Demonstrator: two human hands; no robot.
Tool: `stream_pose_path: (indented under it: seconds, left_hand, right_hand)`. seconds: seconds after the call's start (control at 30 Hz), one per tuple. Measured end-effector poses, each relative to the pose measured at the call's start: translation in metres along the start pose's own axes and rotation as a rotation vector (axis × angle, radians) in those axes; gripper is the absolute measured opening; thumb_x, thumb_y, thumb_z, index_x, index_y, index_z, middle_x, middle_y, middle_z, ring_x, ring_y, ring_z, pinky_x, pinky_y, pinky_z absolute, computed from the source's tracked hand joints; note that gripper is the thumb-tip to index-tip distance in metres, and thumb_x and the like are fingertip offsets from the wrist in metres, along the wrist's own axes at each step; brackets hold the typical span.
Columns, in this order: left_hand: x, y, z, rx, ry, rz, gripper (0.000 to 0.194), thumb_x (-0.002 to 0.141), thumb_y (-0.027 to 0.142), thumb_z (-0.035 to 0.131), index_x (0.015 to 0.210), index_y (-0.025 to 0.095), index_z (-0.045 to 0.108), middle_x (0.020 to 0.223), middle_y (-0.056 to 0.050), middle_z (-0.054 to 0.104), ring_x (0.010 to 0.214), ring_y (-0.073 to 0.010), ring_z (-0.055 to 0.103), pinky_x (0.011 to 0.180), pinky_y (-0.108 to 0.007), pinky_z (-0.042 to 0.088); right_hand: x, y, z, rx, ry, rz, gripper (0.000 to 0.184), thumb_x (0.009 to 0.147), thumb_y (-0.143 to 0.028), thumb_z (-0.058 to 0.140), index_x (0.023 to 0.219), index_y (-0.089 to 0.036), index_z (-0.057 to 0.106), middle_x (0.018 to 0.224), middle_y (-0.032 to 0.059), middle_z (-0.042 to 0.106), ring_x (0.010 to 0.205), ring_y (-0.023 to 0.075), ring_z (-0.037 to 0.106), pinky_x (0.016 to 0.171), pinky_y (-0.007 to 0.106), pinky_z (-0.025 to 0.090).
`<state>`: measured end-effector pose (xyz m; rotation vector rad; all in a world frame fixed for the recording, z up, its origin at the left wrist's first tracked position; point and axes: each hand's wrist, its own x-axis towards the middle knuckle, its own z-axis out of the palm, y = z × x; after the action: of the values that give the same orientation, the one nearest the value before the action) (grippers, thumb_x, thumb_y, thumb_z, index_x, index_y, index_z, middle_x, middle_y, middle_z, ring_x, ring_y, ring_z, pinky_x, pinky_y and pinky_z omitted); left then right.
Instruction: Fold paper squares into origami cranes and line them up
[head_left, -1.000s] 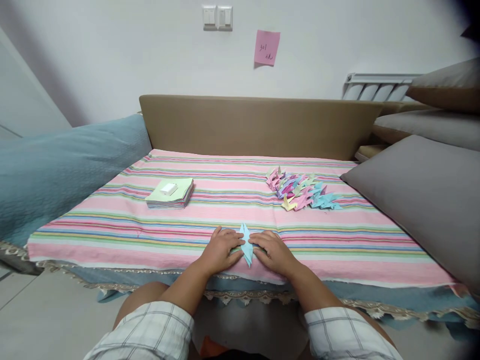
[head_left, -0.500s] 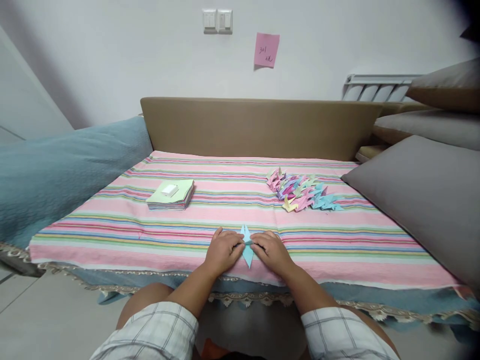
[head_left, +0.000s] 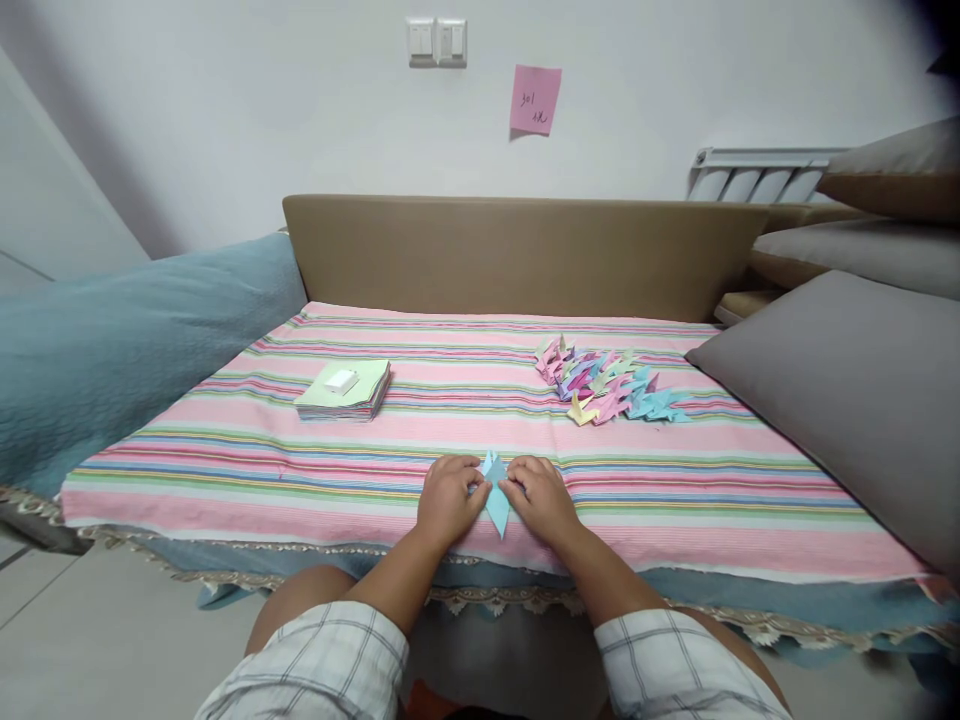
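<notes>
A light blue piece of folded origami paper (head_left: pixel 496 505) lies on the striped cloth (head_left: pixel 300 510), close to the front edge. It is diamond-shaped, with two narrow points at the far end and one point toward me. My left hand (head_left: pixel 452 497) pinches its left side between thumb and curled fingers. On the opposite side my right hand (head_left: pixel 541 498) grips the right edge in the same way. Both thumbs rest near the middle of the paper. The fingertips hide part of the side corners.
Several folded paper cranes (head_left: pixel 600 385) in mixed colours lie in a cluster at the back right. A stack of square paper (head_left: pixel 349 390) sits back left with a small white block (head_left: pixel 342 381) on it. A grey cushion (head_left: pixel 847 390) borders the right side.
The paper's middle, where a flap stood folded across, now looks flat and wider as a diamond. Both hands have shifted slightly, their fingers curling nearer the far points.
</notes>
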<state>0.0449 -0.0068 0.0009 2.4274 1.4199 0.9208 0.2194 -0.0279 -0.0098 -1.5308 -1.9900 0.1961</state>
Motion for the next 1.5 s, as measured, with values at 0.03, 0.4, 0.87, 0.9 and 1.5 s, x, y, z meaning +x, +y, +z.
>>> stream_pose_path:
  seconds: [0.03, 0.4, 0.87, 0.9, 1.5]
  left_hand:
    - [0.001, 0.000, 0.001, -0.005, 0.003, -0.014, 0.014, 0.077, 0.029, 0.060, 0.068, 0.020, 0.067, 0.100, -0.005, 0.070, 0.098, -0.0221, 0.058, 0.090, -0.041, 0.042]
    - [0.004, 0.007, 0.001, -0.005, 0.019, -0.156, 0.021, 0.077, 0.031, 0.058, 0.061, 0.022, 0.069, 0.095, -0.002, 0.071, 0.096, -0.0217, 0.058, 0.090, -0.039, 0.040]
    - [0.010, 0.016, 0.003, 0.098, 0.053, -0.309, 0.018, 0.069, 0.033, 0.066, 0.054, 0.022, 0.066, 0.111, -0.002, 0.065, 0.107, -0.0253, 0.050, 0.092, -0.041, 0.036]
    - [0.010, 0.015, 0.003, 0.099, 0.050, -0.311, 0.018, 0.069, 0.033, 0.066, 0.054, 0.022, 0.066, 0.112, -0.002, 0.065, 0.107, -0.0252, 0.050, 0.092, -0.041, 0.035]
    - [0.001, 0.018, 0.004, 0.228, -0.012, -0.226, 0.030, 0.080, 0.032, 0.058, 0.109, 0.039, 0.065, 0.140, -0.002, 0.043, 0.124, -0.0289, 0.037, 0.102, -0.049, 0.027]
  right_hand:
    - [0.001, -0.001, 0.000, -0.001, 0.001, 0.014, 0.017, 0.087, -0.032, 0.052, 0.079, -0.021, 0.063, 0.096, 0.0030, 0.063, 0.093, 0.0189, 0.050, 0.084, 0.031, 0.037]
    - [0.005, -0.008, 0.004, 0.046, 0.050, 0.150, 0.021, 0.085, -0.034, 0.054, 0.070, -0.021, 0.062, 0.093, 0.0029, 0.062, 0.089, 0.0188, 0.049, 0.082, 0.031, 0.033]
    - [0.009, -0.021, 0.008, -0.067, 0.107, 0.275, 0.018, 0.077, -0.030, 0.062, 0.063, -0.020, 0.057, 0.086, 0.0017, 0.060, 0.086, 0.0183, 0.048, 0.074, 0.029, 0.029]
    - [0.009, -0.021, 0.008, -0.068, 0.109, 0.275, 0.018, 0.077, -0.029, 0.061, 0.063, -0.020, 0.057, 0.087, 0.0019, 0.060, 0.086, 0.0184, 0.048, 0.073, 0.029, 0.029]
    - [0.005, -0.012, 0.004, 0.019, 0.045, 0.188, 0.016, 0.086, -0.032, 0.052, 0.090, -0.027, 0.067, 0.097, 0.0026, 0.062, 0.094, 0.0197, 0.049, 0.081, 0.032, 0.032]
